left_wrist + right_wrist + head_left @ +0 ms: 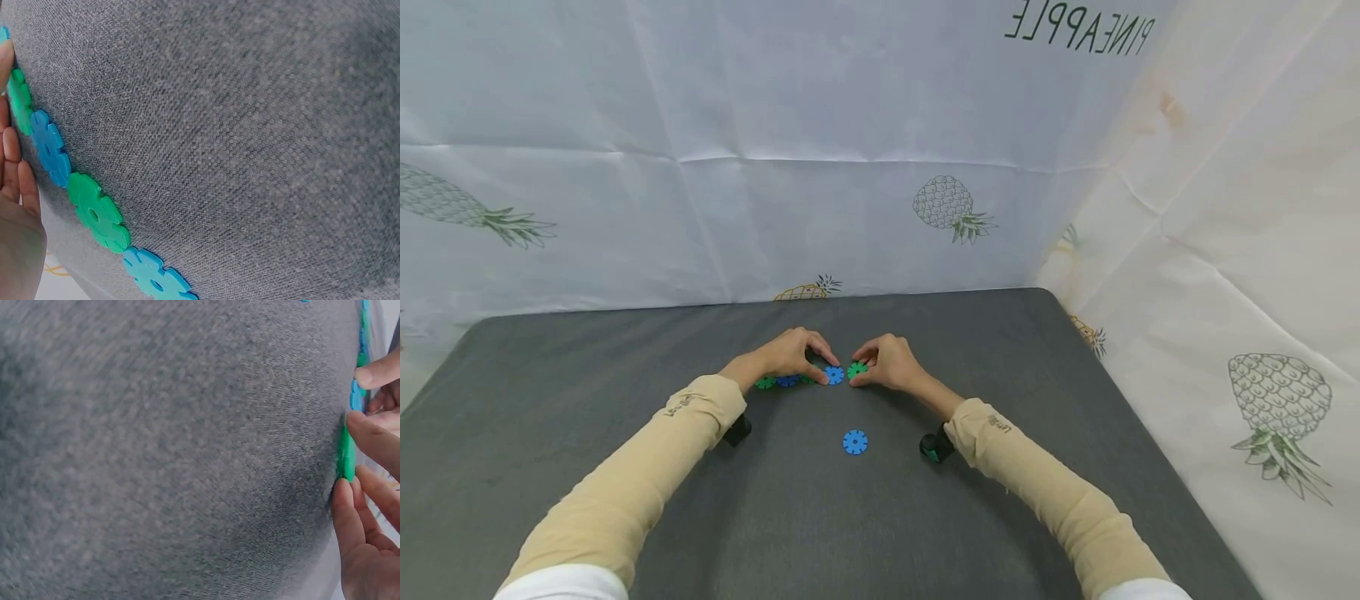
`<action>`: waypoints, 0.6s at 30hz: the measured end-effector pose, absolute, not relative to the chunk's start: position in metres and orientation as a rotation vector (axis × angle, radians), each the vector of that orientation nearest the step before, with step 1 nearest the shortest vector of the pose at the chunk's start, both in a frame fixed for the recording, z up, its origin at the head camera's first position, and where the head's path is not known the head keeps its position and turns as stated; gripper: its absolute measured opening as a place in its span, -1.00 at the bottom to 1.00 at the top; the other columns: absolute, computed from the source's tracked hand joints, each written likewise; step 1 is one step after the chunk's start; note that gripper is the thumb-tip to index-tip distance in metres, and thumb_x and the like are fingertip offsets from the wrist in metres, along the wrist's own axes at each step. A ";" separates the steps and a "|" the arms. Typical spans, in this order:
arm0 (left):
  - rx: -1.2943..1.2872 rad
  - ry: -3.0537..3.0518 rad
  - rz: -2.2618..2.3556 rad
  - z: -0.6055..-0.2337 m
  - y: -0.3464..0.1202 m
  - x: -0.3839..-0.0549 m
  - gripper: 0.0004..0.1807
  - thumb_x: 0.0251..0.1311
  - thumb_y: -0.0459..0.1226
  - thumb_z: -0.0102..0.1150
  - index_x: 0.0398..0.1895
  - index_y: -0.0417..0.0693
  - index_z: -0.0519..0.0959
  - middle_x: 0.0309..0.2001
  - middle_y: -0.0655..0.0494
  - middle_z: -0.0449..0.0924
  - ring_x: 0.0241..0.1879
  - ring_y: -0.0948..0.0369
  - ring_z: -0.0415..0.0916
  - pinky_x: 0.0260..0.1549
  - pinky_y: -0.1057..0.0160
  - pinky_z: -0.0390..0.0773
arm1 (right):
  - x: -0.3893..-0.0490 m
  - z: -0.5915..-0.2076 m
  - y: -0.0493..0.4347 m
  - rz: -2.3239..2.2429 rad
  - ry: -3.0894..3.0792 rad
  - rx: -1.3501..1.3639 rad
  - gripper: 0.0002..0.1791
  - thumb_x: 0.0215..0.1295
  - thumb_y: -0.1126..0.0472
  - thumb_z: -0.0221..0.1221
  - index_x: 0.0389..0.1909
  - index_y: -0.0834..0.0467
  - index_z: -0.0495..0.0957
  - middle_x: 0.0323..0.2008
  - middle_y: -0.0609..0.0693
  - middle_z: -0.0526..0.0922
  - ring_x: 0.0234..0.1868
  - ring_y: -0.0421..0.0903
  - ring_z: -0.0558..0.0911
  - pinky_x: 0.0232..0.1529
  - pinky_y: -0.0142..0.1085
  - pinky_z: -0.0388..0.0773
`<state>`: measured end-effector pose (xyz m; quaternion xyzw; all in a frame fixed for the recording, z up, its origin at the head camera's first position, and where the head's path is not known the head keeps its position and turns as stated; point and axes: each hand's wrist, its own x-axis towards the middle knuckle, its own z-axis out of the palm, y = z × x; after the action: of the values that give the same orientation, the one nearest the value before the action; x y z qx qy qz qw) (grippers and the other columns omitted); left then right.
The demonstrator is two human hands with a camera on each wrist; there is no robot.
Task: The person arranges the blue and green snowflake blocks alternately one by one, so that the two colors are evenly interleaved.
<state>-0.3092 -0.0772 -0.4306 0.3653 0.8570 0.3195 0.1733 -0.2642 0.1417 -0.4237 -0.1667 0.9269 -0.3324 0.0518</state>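
A row of flat, notched plastic discs, green and blue by turns, runs under my left hand [788, 352]. My left thumb and a finger pinch the blue disc [833, 375] at the row's right end. Beside it, my right hand [892, 363] grips a green disc [857, 370] by its edges between thumb and fingers. In the right wrist view this green disc [346, 453] appears edge-on, close against the blue one [355, 395]. More of the row shows in the left wrist view, including a green disc [97, 212] and a blue disc [156, 281] at the frame's bottom.
One loose blue disc [854, 442] lies nearer to me, between my forearms. The grey cloth-covered table [820, 533] reaches back to a white curtain [820, 108] printed with pineapples. Another curtain side [1210, 275] borders the table on the right.
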 end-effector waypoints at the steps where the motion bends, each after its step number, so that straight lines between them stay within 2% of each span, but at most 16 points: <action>1: 1.035 2.430 0.906 -0.431 -0.077 -0.309 -0.72 0.01 -0.29 0.44 -0.15 -0.12 0.73 -0.03 -0.03 0.59 0.01 0.01 0.50 0.04 0.05 0.49 | -0.264 -0.423 0.142 -1.010 2.819 -0.501 -0.63 -0.08 0.20 0.51 -0.21 0.24 0.72 -0.33 0.03 0.72 -0.37 -0.17 0.63 -0.37 -0.46 0.54; 11: 1.053 2.424 0.916 -0.430 -0.077 -0.308 -0.72 0.02 -0.29 0.43 -0.15 -0.14 0.73 -0.03 -0.05 0.59 0.02 0.01 0.50 0.05 0.04 0.48 | -0.263 -0.426 0.151 -1.151 2.742 -0.476 -0.69 -0.04 0.33 0.46 -0.21 0.29 0.71 -0.30 0.08 0.74 -0.30 -0.13 0.69 -0.28 -0.42 0.60; 18: 1.057 2.418 0.920 -0.429 -0.078 -0.308 -0.72 0.02 -0.29 0.43 -0.15 -0.14 0.73 -0.04 -0.04 0.59 0.02 0.01 0.50 0.05 0.04 0.48 | -0.264 -0.430 0.153 -1.219 2.730 -0.469 -0.71 -0.04 0.34 0.46 -0.22 0.27 0.72 -0.30 0.08 0.74 -0.29 -0.12 0.71 -0.28 -0.43 0.61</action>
<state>-0.3080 -0.0777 -0.4294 0.3727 0.8521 0.3244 0.1726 -0.2639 0.1526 -0.4305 -0.1546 0.9006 -0.4020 0.0578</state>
